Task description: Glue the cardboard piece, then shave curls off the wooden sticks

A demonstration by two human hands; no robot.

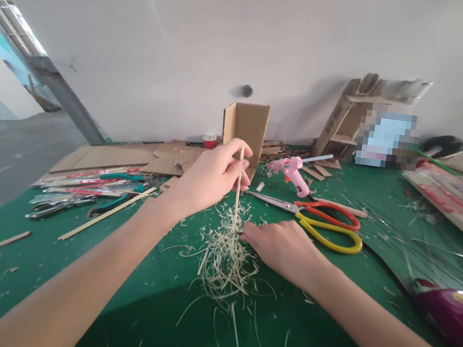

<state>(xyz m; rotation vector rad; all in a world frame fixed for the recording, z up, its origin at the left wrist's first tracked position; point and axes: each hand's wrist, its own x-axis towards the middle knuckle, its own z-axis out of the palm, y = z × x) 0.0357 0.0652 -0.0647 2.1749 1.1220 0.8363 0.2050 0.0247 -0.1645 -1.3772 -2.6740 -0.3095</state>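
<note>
My left hand (214, 174) pinches a thin, pale wooden stick (237, 197) near its upper end and holds it almost upright. The stick's lower end reaches into a heap of curly wood shavings (224, 275) on the green tabletop. Beside that lower part is my right hand (285, 249), its fingers closed, with a small dark bit showing at the fingertips. What it grips is mostly hidden by the hand. Just beyond my right hand lie large scissors (328, 243) with one orange and one yellow handle.
A pink glue gun (296, 179) lies behind the scissors. A folded cardboard piece (255, 122) stands against the white wall. Pliers and packaged sticks (85, 185) are at left, with another long stick (106, 215). A purple object (451, 316) sits at right.
</note>
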